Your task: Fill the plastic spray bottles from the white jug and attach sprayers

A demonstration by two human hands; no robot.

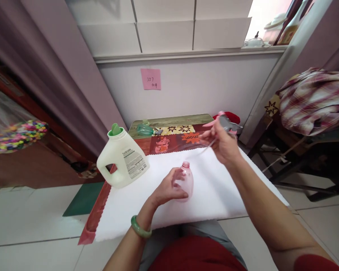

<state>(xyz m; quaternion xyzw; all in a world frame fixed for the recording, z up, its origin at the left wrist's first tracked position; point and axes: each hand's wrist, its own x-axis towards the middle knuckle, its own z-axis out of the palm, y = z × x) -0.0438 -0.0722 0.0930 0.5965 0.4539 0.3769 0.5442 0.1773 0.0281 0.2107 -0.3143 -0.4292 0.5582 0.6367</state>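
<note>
Gripping clear pink bottle (189,182) in left hand (168,186), just below frame centre, upright on white cloth (217,203), uncapped. Holding pink-and-grey spray head (225,122) in right hand (222,145), right of centre, with thin tube (211,143) slanting down-left, tip blurred near bottle mouth. At left of centre, white jug (119,160) with green spout (115,130) on same cloth. Near far edge of worktop (183,119), green bottle (144,130) on its side.
</note>
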